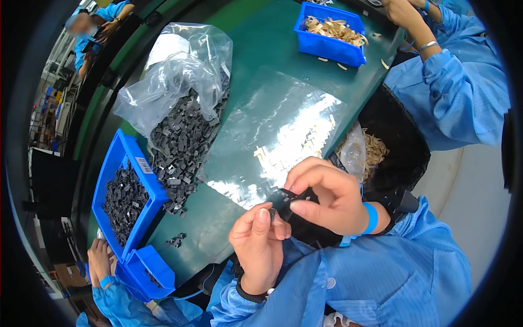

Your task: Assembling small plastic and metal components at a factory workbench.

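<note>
My left hand (255,242) is closed in a pinch, a small dark grey part (273,215) just showing between thumb and fingertips. Close by on the right, my right hand (333,203) has its thumb and index finger closed around a small black piece (285,193). Both hands are raised over the near edge of the green table (256,101), fingertips a short gap apart. Beyond them lies a clear plastic sheet (239,139) with many small cream-white pieces (262,157) scattered on it; glare hides some.
Left of the sheet, dark grey parts (182,128) spill from a clear plastic bag (210,46). A blue bin (158,188) holds more, beside a smaller blue bin (155,261). A far blue bin (332,53) contains tan strips. Co-workers' hands (402,12) (99,260) are nearby.
</note>
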Tool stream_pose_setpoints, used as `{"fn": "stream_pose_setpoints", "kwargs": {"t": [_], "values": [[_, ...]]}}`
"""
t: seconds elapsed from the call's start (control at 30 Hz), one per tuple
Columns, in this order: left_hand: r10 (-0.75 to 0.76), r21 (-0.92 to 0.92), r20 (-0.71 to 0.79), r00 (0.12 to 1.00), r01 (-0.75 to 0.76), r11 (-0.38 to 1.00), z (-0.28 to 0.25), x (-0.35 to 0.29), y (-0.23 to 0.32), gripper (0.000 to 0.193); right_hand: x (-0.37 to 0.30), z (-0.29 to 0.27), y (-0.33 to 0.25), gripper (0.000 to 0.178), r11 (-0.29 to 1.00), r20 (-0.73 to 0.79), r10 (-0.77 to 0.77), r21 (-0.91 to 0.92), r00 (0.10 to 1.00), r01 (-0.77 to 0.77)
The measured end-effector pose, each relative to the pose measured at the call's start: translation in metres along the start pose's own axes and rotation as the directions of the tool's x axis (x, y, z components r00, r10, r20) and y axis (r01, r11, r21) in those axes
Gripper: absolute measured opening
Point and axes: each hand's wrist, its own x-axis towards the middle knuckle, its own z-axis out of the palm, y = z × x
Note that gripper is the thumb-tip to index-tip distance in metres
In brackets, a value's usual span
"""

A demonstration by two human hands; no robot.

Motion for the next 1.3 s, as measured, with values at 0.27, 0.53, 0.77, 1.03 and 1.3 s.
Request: {"fn": "stream_pose_setpoints", "kwargs": {"t": [0.27, 0.53, 0.77, 1.03, 1.3], "values": [[-0.14, 0.02, 0.047, 0.989, 0.139, 0.99, 0.004, 0.002, 0.002, 0.027, -0.007, 0.005, 0.002, 0.006, 0.891, -0.013, 0.29, 0.369, 0.957, -0.265], [0.02, 0.246, 0.089, 0.996, -0.042, 0.968, 0.002, -0.001, -0.001, 0.029, -0.009, 0.007, -0.001, 0.005, 0.861, -0.016, 0.326, 0.417, 0.945, -0.29], [0.036, 0.231, 0.047, 0.998, -0.046, 0.972, 0.004, -0.002, 0.0, 0.024, -0.011, 0.004, 0.003, 0.006, 0.931, -0.002, 0.253, 0.272, 0.967, -0.243], [0.072, 0.331, 0.034, 0.997, -0.079, 0.94, 0.007, -0.002, 0.001, 0.025, -0.011, 0.004, 0.003, 0.004, 0.966, -0.016, 0.203, 0.169, 0.979, -0.197], [0.082, 0.323, 0.042, 0.996, -0.091, 0.942, 0.006, -0.003, 0.001, 0.025, -0.01, 0.004, 0.002, 0.004, 0.983, -0.01, 0.174, 0.068, 0.985, -0.173]]}}
